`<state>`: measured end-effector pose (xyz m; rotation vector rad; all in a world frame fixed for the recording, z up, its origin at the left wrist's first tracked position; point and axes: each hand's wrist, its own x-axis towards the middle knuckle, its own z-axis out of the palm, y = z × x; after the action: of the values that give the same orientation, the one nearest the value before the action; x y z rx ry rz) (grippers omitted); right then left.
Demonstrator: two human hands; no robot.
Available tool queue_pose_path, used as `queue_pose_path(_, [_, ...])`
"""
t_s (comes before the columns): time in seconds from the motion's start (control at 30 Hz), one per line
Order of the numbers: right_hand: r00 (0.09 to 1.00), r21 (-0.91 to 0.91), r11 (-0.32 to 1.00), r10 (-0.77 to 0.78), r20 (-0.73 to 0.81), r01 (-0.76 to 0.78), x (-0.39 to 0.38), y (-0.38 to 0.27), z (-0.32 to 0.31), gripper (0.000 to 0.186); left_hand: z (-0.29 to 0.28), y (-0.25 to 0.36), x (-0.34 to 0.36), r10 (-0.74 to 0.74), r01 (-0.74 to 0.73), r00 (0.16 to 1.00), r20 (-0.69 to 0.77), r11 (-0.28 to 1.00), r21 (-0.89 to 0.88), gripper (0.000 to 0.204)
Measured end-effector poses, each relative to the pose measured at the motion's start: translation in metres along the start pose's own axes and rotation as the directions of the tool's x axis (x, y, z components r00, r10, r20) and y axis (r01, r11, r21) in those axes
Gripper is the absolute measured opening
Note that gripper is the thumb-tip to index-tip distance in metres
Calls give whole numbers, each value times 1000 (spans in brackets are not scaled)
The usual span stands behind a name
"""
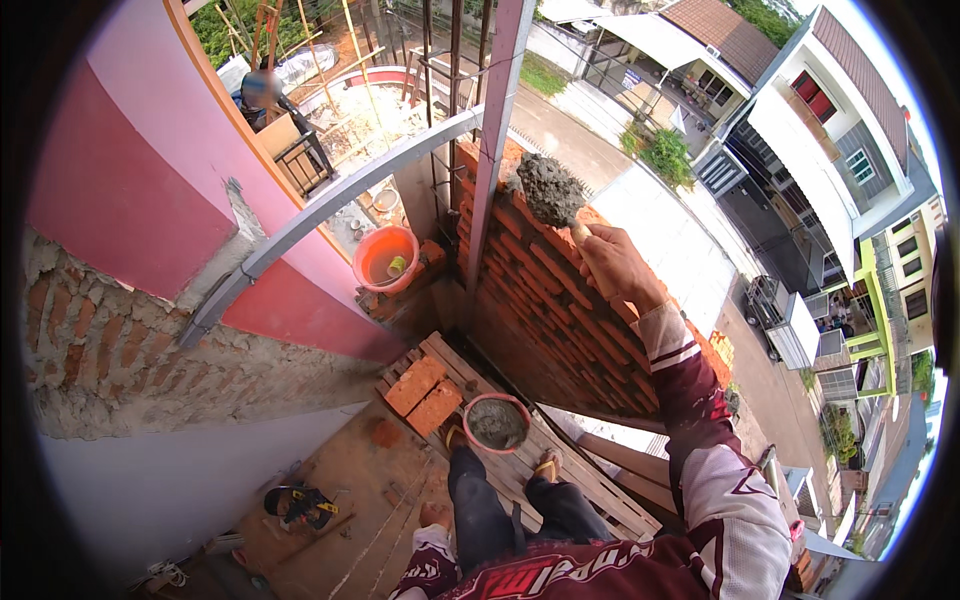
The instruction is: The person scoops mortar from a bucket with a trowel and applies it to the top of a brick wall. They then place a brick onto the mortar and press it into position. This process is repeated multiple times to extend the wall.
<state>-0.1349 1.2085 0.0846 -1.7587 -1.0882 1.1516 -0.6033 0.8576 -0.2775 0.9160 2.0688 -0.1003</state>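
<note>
My right hand [618,265] is closed round the handle of a trowel [580,233]. Grey wet mortar [552,190] is heaped over its blade and hides it. The load is at the top edge of a red brick wall [560,300], by an upright grey metal post [495,150]. Low down beside my leg hangs my left hand [436,514], too small and foreshortened to show its fingers clearly. A round tub of mortar [497,422] stands by my feet on wooden planks [590,490]. Orange bricks [425,392] lie just left of it.
An orange bucket [385,258] of cloudy water stands beyond the planks. A curved grey metal bar [340,190] crosses to the post from the pink wall [120,180]. Outside the brick wall the street [770,370] lies far below. Another person [262,95] is at the upper left.
</note>
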Motion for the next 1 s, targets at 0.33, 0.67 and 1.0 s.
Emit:
queue_pose_path(0.33, [876,-824,559,-440,-199,94,111,-5,35,34,-37,-21,18,-80,78,995,57,996,44,34])
queue_pose_path(0.67, [947,-579,805,-275,-167,131,-117,162,69,49,34,20,17,1,-5,989,146,1000,25,37])
queue_pose_path(1.0, [818,-928,329,477,322,173,-76,521,224,29,97,75,18,4,-153,956,294,861,485,77])
